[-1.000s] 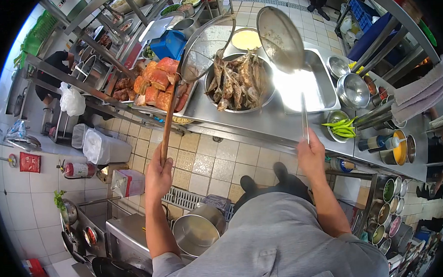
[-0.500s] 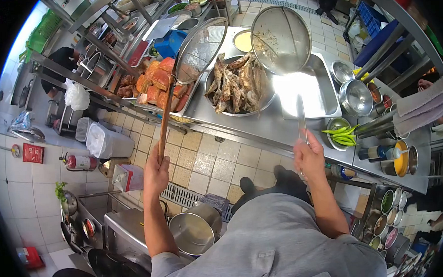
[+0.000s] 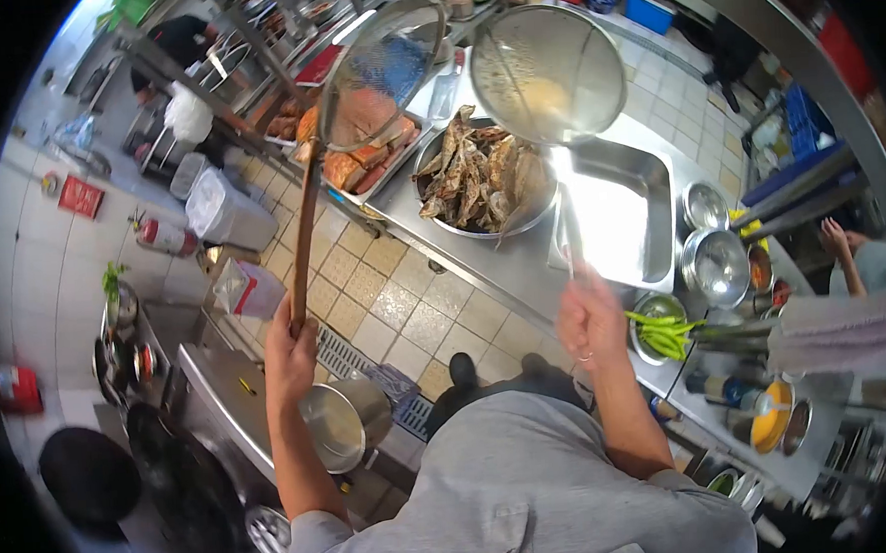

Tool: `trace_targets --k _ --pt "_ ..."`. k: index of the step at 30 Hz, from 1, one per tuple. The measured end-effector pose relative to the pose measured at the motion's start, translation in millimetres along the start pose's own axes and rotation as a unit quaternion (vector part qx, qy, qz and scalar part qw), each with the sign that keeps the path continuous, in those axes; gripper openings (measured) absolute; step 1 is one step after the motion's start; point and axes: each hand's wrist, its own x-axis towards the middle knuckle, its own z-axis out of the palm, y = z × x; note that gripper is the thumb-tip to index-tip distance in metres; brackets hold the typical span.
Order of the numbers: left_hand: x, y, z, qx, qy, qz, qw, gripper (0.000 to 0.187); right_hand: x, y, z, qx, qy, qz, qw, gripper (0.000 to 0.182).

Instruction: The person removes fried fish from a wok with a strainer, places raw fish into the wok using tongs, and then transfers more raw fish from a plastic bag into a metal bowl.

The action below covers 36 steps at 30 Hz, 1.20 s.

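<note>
My left hand (image 3: 292, 354) is closed round the wooden handle of a wire strainer (image 3: 382, 74), whose mesh hangs over a tray of reddish-brown meat chunks (image 3: 357, 169). My right hand (image 3: 593, 321) grips the metal handle of a round fine-mesh skimmer (image 3: 549, 76). The skimmer is held above the far side of a steel bowl of browned fish (image 3: 473, 175), in front of the camera. Right of the bowl lies a rectangular steel pan (image 3: 640, 216) with nothing visible in it. A bowl of green chilies (image 3: 664, 335) is beside my right hand.
Steel bowls (image 3: 715, 267) and a yellow container (image 3: 771, 417) stand on the counter at the right. A large pot (image 3: 333, 427) is low beside my left forearm, with a sink area (image 3: 218, 388) at the left. Other people are partly visible at the upper left and right edge.
The camera view has turned. Both hands have shifted left in view with their strainers, and the skimmer has moved left, covering the small yellow bowl behind. Both grips are unchanged.
</note>
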Motion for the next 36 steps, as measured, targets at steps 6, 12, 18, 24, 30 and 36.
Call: trace_targets --k 6,12,18,24,30,36 --pt "-146 -5 44 -0.212 0.111 -0.097 0.966 0.045 23 4 -5 0.007 -0.174 0.19 0.966 0.048" --pt "-321 -8 101 -0.313 0.312 -0.191 0.876 0.041 5 47 11 -0.002 -0.304 0.4 0.864 0.042" --pt "-444 12 144 -0.376 0.471 -0.235 0.763 0.032 -39 98 36 -0.117 -0.36 0.505 0.776 0.044" --pt "-542 -26 171 -0.508 0.537 -0.152 0.656 0.052 -94 166 47 -0.137 -0.441 0.468 0.754 0.044" --pt "-614 -78 195 -0.598 0.557 -0.055 0.574 0.053 -188 212 75 -0.171 -0.47 0.461 0.734 0.044" --pt "-640 -142 177 -0.631 0.614 0.005 0.474 0.047 -288 263 82 -0.216 -0.495 0.512 0.668 0.043"
